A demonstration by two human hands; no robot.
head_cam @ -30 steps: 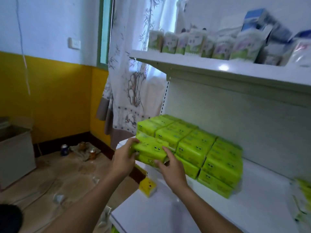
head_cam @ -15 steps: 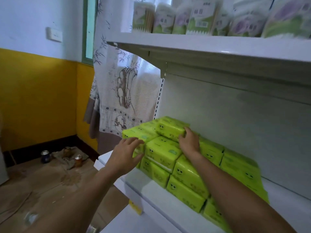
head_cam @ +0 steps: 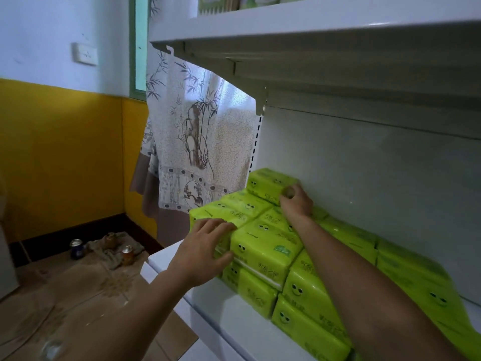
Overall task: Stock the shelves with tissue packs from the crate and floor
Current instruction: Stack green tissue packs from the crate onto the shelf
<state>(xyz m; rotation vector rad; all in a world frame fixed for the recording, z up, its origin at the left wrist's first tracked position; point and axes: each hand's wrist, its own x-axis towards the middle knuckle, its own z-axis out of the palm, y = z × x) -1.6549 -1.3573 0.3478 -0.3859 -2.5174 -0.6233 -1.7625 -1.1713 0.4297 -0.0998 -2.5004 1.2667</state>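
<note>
Bright green tissue packs with smiley faces (head_cam: 265,252) are stacked in two layers on the white lower shelf (head_cam: 223,316). One more green pack (head_cam: 268,183) sits on a third level at the back left corner, against the shelf's back panel. My right hand (head_cam: 296,201) is curled on the right end of that top pack. My left hand (head_cam: 205,247) lies with fingers spread against the front left pack of the stack (head_cam: 216,213), pressing its side and top.
A white upper shelf (head_cam: 312,35) hangs close overhead with packs on it. A bamboo-print curtain (head_cam: 197,142) hangs left of the shelving. Cans (head_cam: 76,248) and a rag (head_cam: 114,250) lie on the brown floor by the yellow wall.
The view has moved closer to the shelf. The pack I held in both hands went onto the stack. My right hand reached back to the top rear pack; my left stayed at the front.
</note>
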